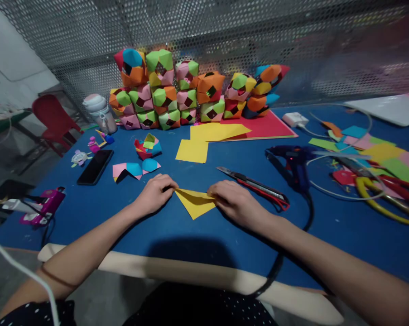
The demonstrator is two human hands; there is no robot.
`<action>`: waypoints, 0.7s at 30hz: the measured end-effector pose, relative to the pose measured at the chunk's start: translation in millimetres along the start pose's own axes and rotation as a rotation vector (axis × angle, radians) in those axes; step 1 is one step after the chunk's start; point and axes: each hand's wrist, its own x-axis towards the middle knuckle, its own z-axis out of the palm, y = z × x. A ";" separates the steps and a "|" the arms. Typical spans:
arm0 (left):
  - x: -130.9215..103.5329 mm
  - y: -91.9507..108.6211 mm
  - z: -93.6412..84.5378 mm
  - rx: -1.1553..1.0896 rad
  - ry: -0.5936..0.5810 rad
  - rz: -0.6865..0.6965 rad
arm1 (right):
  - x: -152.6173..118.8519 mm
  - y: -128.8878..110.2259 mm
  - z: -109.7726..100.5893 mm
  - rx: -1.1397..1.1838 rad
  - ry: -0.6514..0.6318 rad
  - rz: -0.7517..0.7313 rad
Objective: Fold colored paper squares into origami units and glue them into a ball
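A yellow paper piece [195,206], folded into a triangle with its point toward me, lies between my hands on the blue table. My left hand [155,192] pinches its left corner. At the right corner, the fingers of my right hand [233,199] are closed on the same paper. Beyond it lies a flat yellow square [192,151], near a larger yellow sheet [218,131] on a red sheet [268,124]. Joined pink and blue folded pieces [133,170] rest beyond my left hand, with a small part-built paper shape [147,146] behind them.
A utility knife [255,184] and glue gun [295,165] lie right of my hands, then scissors [384,199] among paper scraps. Stacked paper balls [165,99] stand at the back. Left are a phone [95,167], a bottle [100,113] and a purple power strip [46,207].
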 end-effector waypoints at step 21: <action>1.5 5.9 -2.5 0.040 -0.017 -0.037 | -0.8 -18.5 -3.3 -0.417 -0.089 -0.401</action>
